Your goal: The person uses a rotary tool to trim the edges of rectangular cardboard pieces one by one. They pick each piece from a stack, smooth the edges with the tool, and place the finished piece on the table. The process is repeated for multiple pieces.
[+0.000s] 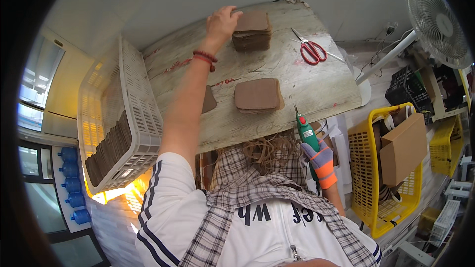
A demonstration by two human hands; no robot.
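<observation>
My bare left hand (222, 22), with red bead bracelets at the wrist, reaches across the table to a tall stack of brown rounded-corner pieces (251, 29). Its fingertips are at the stack's top left edge, slightly apart, and no piece is seen lifted. In a grey and orange glove, my right hand (320, 160) is closed around a green handheld power tool (307, 132) with a thin metal tip pointing up, at the table's near edge. A lower stack of brown pieces (258, 95) lies nearer me. Beside my left forearm is another brown piece (209, 100), partly hidden by it.
Red-handled scissors (312, 51) lie on the worn table (297, 84). At left stands a white plastic crate (143, 118) holding a row of brown pieces (111, 146). A yellow crate (363, 168) with a cardboard box (403, 151) and a standing fan (440, 22) are at right.
</observation>
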